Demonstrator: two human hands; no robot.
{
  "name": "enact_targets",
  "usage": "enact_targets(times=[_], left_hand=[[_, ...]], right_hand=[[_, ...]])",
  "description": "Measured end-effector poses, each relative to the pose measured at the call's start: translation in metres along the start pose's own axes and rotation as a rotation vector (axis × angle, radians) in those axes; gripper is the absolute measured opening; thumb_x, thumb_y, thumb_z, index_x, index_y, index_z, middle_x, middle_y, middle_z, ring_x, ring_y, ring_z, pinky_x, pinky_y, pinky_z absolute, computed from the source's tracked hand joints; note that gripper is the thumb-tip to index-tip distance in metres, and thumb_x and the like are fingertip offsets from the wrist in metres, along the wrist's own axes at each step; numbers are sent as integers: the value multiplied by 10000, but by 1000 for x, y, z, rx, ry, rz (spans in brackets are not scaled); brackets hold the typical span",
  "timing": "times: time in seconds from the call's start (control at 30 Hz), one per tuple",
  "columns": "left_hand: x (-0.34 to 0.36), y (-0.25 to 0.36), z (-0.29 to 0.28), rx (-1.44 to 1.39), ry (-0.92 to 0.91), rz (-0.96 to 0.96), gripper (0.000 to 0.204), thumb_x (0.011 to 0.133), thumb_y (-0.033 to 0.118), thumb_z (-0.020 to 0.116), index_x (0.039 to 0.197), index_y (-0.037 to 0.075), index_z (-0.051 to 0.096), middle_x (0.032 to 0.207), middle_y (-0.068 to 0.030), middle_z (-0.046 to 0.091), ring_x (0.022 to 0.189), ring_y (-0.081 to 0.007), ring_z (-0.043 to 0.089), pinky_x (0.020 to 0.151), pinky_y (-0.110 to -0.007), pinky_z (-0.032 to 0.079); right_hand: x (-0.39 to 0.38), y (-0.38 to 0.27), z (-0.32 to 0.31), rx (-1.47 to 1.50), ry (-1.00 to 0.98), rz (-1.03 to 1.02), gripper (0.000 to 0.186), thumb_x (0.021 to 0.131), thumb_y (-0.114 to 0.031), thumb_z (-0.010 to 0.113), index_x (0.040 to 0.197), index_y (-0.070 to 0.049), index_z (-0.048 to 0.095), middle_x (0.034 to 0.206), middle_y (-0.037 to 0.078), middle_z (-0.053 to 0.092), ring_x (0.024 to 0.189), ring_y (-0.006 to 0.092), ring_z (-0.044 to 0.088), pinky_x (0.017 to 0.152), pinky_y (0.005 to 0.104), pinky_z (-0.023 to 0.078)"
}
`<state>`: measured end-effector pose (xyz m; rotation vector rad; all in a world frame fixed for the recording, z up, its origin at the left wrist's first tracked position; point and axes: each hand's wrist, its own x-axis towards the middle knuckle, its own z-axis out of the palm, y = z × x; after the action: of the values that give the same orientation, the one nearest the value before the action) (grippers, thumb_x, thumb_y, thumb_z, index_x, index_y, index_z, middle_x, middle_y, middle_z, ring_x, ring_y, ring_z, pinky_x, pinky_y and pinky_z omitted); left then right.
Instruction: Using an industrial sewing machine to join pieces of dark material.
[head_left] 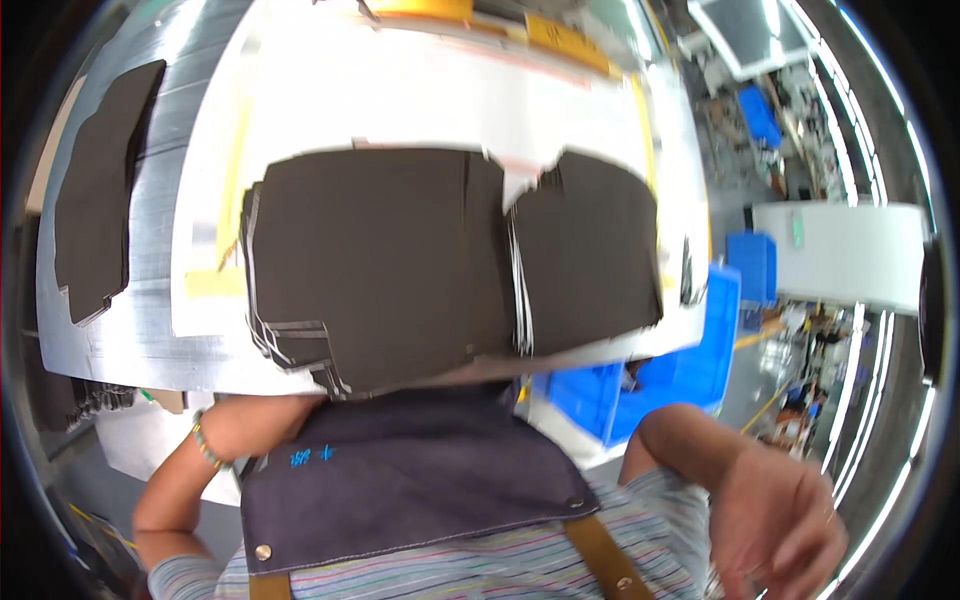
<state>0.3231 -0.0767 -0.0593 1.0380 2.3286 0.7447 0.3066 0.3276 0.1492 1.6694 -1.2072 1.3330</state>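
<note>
A large stack of dark brown-black flat cut pieces (390, 260) lies along the near edge of the white work surface, its layers slightly fanned at the left. Close beside it on the right is a smaller stack of the same dark pieces (590, 255). My left hand (290, 408) is at the table's front edge, below the large stack's near left corner; its fingers are hidden there. A beaded bracelet circles that wrist. My right hand (775, 520) is raised off the table at the lower right, slightly blurred, its fingers loosely bent and apart with nothing visible in them.
Another dark stack (105, 190) lies on the metal tabletop (165, 240) at the left. A blue bin (590, 400) stands below the table's right edge. A dark apron (410, 480) covers my front. Yellow-marked fixtures (570, 45) line the far side.
</note>
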Motion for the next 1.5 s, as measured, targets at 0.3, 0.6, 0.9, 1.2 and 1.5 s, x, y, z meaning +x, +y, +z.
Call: enact_targets(times=[0.3, 0.6, 0.9, 1.2, 1.5], left_hand=[[-40, 50, -134, -170, -304, -109, 429, 861, 42, 679, 1287, -10, 687, 1042, -166, 764, 928, -360, 753, 761, -427, 613], [52, 24, -196, -87, 471, 36, 366, 861, 80, 801, 1214, 5, 748, 1174, -165, 731, 1058, -382, 698, 895, -442, 573], [120, 6, -171, 235, 363, 90, 677, 991, 308, 694, 1552, -19, 504, 1517, -217, 588, 1397, -449, 540, 1201, -504, 390], [115, -1, -185, 79, 310, -15, 691, 906, 277, 781, 1477, -52, 575, 1076, -229, 649, 930, -412, 574, 883, -478, 487], [121, -2, -185, 132, 370, 46, 705, 907, 320, 801, 1469, -45, 582, 1073, -200, 653, 891, -378, 574, 839, -458, 486]], right_hand=[[15, 104, 22, -301, -189, -480, 552, 1034, -395, 704, 1498, -114, 604, 1713, 98, 406, 1533, 281, 417, 1202, 414, 416], [-92, 169, -97, -663, -595, 863, 484, 887, -396, 796, 1248, -75, 772, 1392, 163, 716, 1337, 378, 639, 1135, 499, 491], [-129, 139, -51, -387, -42, 1471, 323, 903, -82, 754, 1215, 3, 760, 1261, 138, 746, 1226, 253, 687, 1103, 370, 499], [-113, 157, -46, -305, -175, 1499, 217, 895, -52, 777, 1086, -27, 677, 1287, 143, 737, 1257, 269, 668, 1096, 384, 496], [-85, 157, -59, -446, -397, 921, 171, 846, -64, 862, 848, -91, 693, 1240, 105, 768, 1094, 275, 747, 876, 364, 588]])
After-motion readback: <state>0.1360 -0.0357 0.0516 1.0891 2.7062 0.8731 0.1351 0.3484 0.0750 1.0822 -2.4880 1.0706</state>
